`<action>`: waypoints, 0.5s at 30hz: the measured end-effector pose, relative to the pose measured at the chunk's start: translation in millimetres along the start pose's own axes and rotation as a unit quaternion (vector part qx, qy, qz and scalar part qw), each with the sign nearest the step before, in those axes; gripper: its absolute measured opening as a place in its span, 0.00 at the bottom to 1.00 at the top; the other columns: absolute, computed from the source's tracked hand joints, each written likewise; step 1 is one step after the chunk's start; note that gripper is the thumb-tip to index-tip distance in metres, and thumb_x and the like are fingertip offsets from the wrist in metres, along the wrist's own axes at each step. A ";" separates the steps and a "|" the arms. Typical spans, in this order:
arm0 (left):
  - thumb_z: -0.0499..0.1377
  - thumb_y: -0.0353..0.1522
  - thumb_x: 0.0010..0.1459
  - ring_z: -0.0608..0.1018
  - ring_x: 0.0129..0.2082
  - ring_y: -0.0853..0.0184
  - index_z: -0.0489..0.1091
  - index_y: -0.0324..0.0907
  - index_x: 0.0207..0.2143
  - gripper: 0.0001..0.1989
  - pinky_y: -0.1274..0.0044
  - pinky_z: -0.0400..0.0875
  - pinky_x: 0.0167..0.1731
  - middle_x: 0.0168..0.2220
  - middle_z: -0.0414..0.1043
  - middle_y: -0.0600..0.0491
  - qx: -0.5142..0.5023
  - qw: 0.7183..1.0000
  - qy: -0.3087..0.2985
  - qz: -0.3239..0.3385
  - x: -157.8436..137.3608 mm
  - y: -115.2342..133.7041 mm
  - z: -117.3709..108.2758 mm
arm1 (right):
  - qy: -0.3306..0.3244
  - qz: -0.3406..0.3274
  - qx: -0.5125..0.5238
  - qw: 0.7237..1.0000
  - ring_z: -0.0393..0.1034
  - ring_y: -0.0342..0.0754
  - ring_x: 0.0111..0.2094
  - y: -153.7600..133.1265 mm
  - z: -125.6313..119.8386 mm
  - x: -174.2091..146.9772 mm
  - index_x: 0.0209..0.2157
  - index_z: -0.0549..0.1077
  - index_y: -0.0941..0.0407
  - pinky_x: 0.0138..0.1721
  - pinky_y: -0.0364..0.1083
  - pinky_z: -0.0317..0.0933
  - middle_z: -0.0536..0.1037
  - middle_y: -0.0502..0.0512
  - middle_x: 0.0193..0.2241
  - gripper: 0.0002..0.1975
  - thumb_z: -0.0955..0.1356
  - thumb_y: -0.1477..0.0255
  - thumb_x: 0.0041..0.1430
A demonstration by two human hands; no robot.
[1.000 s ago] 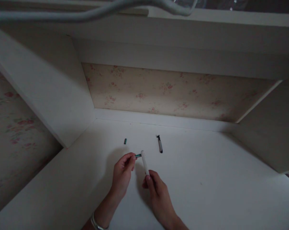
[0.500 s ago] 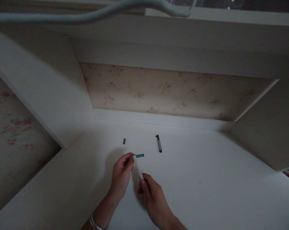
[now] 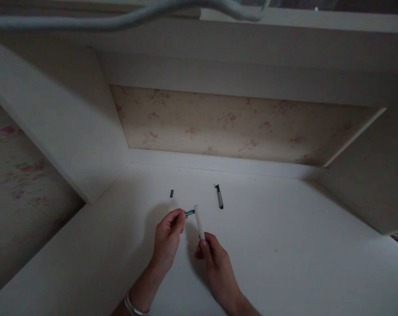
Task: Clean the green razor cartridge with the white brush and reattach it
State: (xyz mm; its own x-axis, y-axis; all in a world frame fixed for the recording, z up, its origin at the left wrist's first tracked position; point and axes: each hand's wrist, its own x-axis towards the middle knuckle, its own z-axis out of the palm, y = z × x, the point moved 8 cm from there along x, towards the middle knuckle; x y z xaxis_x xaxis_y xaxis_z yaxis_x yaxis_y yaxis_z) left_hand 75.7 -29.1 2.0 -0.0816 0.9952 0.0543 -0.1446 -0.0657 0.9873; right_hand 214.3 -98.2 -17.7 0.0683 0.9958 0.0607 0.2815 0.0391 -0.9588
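Pinched between the fingertips of my left hand [image 3: 168,235] is a razor cartridge [image 3: 189,212], dark with a green strip. My right hand [image 3: 215,259] is closed around the lower end of a slim white stick [image 3: 199,221], whose exact kind I cannot make out. The stick's upper end lies against or just over the right end of the cartridge. Beyond my hands, a second razor cartridge [image 3: 171,193] lies on the white surface. To its right rests a black and grey razor handle [image 3: 219,196].
The white tabletop [image 3: 301,228] runs back to a low ledge below floral wallpaper [image 3: 225,123]. White panels [image 3: 77,118] stand at left and right. A pale bent tube [image 3: 113,23] crosses the top of the view.
My right hand has moved slightly right, and the stick's tip has slid along the cartridge from its left end to its right end. My left hand has stayed nearly still.
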 end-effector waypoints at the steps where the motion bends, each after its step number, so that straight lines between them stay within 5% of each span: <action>1: 0.60 0.42 0.52 0.64 0.23 0.72 0.72 0.38 0.36 0.15 0.81 0.60 0.25 0.24 0.66 0.56 0.001 1.000 -0.001 0.000 0.0 0.3 0.3 | 0.003 -0.001 0.002 1.000 0.67 0.45 0.29 0.2 -0.8 0.0 0.39 0.68 0.57 0.33 0.42 0.59 0.72 0.51 0.26 0.18 0.56 0.60 0.66; 6: 0.60 0.42 0.51 0.64 0.23 0.72 0.72 0.38 0.37 0.17 0.81 0.59 0.24 0.24 0.66 0.55 0.004 1.000 0.005 -0.016 -0.5 1.1 0.3 | -0.059 -0.018 -0.005 0.998 0.67 0.45 0.29 -3.0 10.4 -2.1 0.38 0.70 0.56 0.32 0.42 0.59 0.72 0.51 0.27 0.17 0.57 0.61 0.66; 11: 0.59 0.42 0.53 0.63 0.23 0.72 0.72 0.37 0.35 0.16 0.80 0.59 0.24 0.22 0.63 0.56 0.009 1.000 0.000 -0.009 -1.0 4.3 2.0 | -0.008 0.011 0.030 0.999 0.67 0.44 0.27 2.6 2.7 -0.5 0.39 0.68 0.57 0.30 0.42 0.60 0.72 0.51 0.25 0.18 0.56 0.59 0.66; 15: 0.60 0.42 0.52 0.63 0.23 0.72 0.72 0.38 0.36 0.16 0.81 0.59 0.23 0.22 0.63 0.57 0.012 1.000 0.005 -0.011 -0.8 2.6 0.7 | -0.061 0.006 0.026 0.998 0.66 0.44 0.25 -0.3 12.4 -3.0 0.38 0.68 0.56 0.28 0.41 0.59 0.71 0.50 0.24 0.18 0.56 0.59 0.66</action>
State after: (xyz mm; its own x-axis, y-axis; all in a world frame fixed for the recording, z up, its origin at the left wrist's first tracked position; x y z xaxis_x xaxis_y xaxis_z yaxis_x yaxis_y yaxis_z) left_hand 76.1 -30.0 4.6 -0.0878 0.9956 0.0315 -0.1236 -0.0423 0.9914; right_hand 202.1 -100.2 -21.0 -0.0464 0.9988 0.0186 0.2310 0.0288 -0.9725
